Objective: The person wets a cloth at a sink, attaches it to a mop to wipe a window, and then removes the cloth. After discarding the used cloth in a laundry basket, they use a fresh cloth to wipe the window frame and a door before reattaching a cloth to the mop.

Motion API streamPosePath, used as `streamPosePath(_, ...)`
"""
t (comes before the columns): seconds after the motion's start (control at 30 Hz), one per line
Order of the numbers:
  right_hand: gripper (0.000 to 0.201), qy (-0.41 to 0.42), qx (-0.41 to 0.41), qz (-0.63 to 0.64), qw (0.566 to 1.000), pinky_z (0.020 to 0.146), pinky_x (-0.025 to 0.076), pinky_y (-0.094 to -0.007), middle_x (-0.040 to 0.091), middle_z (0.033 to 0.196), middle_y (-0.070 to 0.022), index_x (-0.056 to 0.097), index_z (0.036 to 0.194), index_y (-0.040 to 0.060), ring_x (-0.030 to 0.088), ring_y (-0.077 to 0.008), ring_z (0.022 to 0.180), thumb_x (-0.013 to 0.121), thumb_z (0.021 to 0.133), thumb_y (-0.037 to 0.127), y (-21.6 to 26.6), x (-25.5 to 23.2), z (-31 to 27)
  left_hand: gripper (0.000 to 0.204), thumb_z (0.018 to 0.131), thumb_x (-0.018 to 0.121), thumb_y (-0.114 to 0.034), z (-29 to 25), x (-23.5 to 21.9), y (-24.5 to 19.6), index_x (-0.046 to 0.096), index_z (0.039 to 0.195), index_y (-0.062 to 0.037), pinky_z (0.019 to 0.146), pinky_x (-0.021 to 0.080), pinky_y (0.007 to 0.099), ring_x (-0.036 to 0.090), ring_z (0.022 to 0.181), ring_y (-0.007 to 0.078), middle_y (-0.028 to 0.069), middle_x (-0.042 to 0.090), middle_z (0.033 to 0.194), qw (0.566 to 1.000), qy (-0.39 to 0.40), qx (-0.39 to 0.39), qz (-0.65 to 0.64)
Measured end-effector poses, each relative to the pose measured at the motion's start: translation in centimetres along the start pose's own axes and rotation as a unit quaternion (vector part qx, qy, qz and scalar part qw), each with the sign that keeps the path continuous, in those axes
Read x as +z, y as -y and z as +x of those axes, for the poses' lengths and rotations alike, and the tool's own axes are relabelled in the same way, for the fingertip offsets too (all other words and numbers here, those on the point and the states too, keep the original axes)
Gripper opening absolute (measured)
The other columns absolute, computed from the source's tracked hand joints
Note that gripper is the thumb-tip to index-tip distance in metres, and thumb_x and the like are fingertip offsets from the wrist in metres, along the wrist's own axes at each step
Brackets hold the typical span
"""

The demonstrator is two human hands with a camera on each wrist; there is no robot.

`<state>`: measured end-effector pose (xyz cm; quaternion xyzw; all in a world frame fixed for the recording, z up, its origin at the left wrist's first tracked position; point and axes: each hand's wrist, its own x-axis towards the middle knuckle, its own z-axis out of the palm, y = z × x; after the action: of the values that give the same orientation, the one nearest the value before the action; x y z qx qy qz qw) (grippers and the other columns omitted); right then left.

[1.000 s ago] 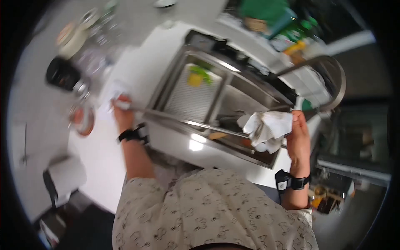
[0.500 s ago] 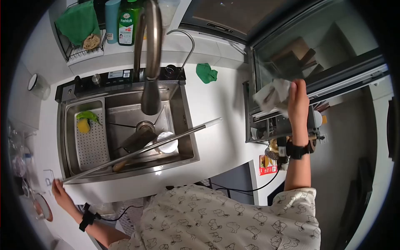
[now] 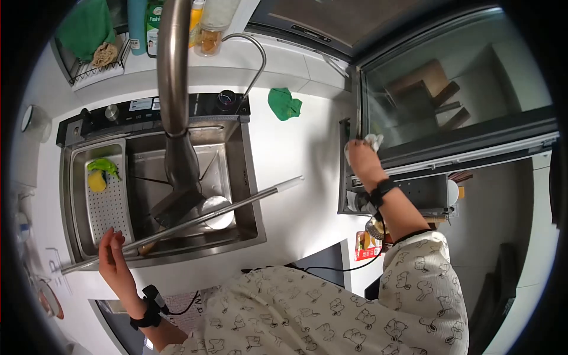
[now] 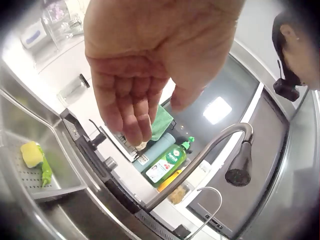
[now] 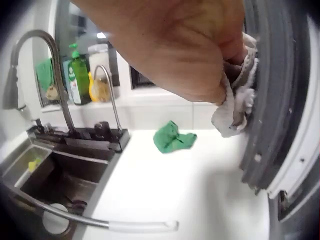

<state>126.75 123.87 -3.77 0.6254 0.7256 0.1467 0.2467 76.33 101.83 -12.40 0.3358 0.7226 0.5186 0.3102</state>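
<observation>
In the head view the right hand point(image 3: 365, 163) grips a crumpled whitish cloth point(image 3: 374, 141) against the dark window frame point(image 3: 358, 100). The right wrist view shows that cloth point(image 5: 234, 107) bunched under the fingers, touching the ribbed frame edge point(image 5: 275, 100). My left hand point(image 3: 117, 266) is raised over the sink's front edge with relaxed fingers, holding nothing; its palm point(image 4: 160, 45) faces the left wrist camera. A long metal rod point(image 3: 195, 222) lies slanted across the sink, its pale end over the counter, close to the left fingers.
The sink point(image 3: 255, 204) holds a white round dish point(image 3: 218, 213) and a perforated tray point(image 3: 109, 207) with a yellow sponge point(image 3: 96, 181). The faucet point(image 3: 173, 77) arches above. A green cloth point(image 3: 284, 104) lies on the counter point(image 3: 296, 148). Bottles stand on the ledge behind.
The right hand has moved down and left, bringing the cloth to the frame edge. My left hand has let go of the rod's end and moved right; the rod rests across the sink.
</observation>
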Motion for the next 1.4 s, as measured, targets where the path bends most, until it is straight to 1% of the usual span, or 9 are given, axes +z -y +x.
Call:
streamPosePath(0.2,0.033,0.053,-0.098,-0.162,0.981,0.099,0.031,-0.0394,0.051,0.114,-0.0149,0.053,0.111,-0.0005,0.042,-0.0289,0.113,0.043,0.083,0.014,0.1,1.1,-2.2,0.029,0.092,0.043,-0.012,4.3,-0.4,-1.3,0.051,0.116,0.0016,0.084,0.043,0.0295,0.057,0.092,0.0175,0.0118,0.06,0.099,0.999,0.02,0.034,0.014)
streamPosePath(0.37,0.036,0.305,-0.114,-0.119,0.938,0.097,0.034,-0.0396,0.043,0.127,-0.0197,0.054,0.113,-0.002,0.039,-0.032,0.119,0.047,0.081,0.013,-0.8,-1.3,0.0,0.033,0.091,0.043,-0.019,6.6,-0.1,-1.4,0.052,0.115,0.002,0.083,0.043,0.0312,0.057,0.09,0.0187,0.0128,0.06,0.097,0.998,0.041,0.043,0.017)
streamPosePath(0.5,0.037,0.199,-0.089,-0.103,0.971,0.093,0.037,-0.0438,0.044,0.123,-0.024,0.051,0.112,-0.0086,0.043,-0.0357,0.115,0.047,0.081,0.012,-1.9,2.2,0.8,0.035,0.089,0.047,-0.025,6.9,1.8,-1.8,0.054,0.113,-0.0003,0.081,0.043,0.0296,0.058,0.088,0.0182,0.0114,0.061,0.092,0.995,0.102,0.023,0.011)
streamPosePath(0.6,0.048,0.209,-0.187,-0.321,0.905,0.09,0.042,-0.0393,0.045,0.119,-0.0275,0.034,0.121,-0.0155,0.044,-0.0353,0.113,0.046,0.08,0.006,-0.4,2.0,3.4,0.035,0.089,0.046,-0.024,7.4,2.8,-1.5,0.054,0.113,-0.0001,0.081,0.043,0.0301,0.058,0.087,0.0185,0.0111,0.061,0.091,0.997,0.073,0.027,-0.001)
streamPosePath(0.67,0.059,0.339,-0.051,-0.211,0.915,0.084,0.045,-0.0414,0.04,0.122,-0.0332,0.023,0.126,-0.0188,0.049,-0.0397,0.107,0.047,0.08,0.009,0.5,1.4,7.0,0.034,0.09,0.045,-0.023,7.8,2.8,-1.0,0.053,0.114,-0.0003,0.081,0.043,0.0302,0.058,0.087,0.0188,0.0114,0.06,0.092,0.998,0.059,0.038,0.002)
streamPosePath(0.83,0.015,0.205,-0.092,-0.166,0.96,0.061,0.05,-0.0428,0.064,0.074,-0.0195,0.068,0.074,0.0019,0.063,-0.0351,0.071,0.057,0.073,0.011,-0.9,4.3,9.1,0.035,0.091,0.042,-0.022,8.0,2.6,-0.9,0.052,0.116,0.0005,0.082,0.043,0.0315,0.057,0.087,0.019,0.0115,0.059,0.093,1.0,0.004,0.022,0.002)
streamPosePath(0.87,0.02,0.281,-0.105,-0.289,0.909,0.071,0.05,-0.0361,0.063,0.089,-0.0207,0.067,0.078,0.0003,0.061,-0.0307,0.09,0.055,0.077,0.016,-2.0,7.2,8.7,0.035,0.091,0.042,-0.022,8.0,2.4,-0.9,0.052,0.116,0.0005,0.082,0.043,0.0317,0.057,0.087,0.0189,0.0114,0.059,0.093,1.0,0.003,0.029,0.01)
streamPosePath(1.0,0.049,0.074,0.049,-0.239,0.967,0.104,0.027,-0.032,0.023,0.134,-0.0327,0.034,0.124,-0.0149,0.03,-0.0372,0.125,0.045,0.081,0.007,1.7,5.8,2.7,0.033,0.091,0.042,-0.019,7.8,2.4,-1.3,0.053,0.114,0.0012,0.081,0.044,0.0324,0.057,0.085,0.0185,0.0109,0.06,0.091,0.999,-0.005,0.033,0.041)
streamPosePath(1.4,0.053,0.207,0.135,-0.182,0.952,0.105,0.025,-0.036,0.023,0.135,-0.0309,0.027,0.126,-0.0165,0.03,-0.0378,0.124,0.043,0.081,0.003,0.9,2.4,11.8,0.028,0.089,0.047,-0.013,8.1,3.6,-1.9,0.048,0.109,0.0071,0.079,0.039,0.025,0.051,0.089,0.0147,0.0101,0.057,0.098,0.99,0.067,0.089,0.084)
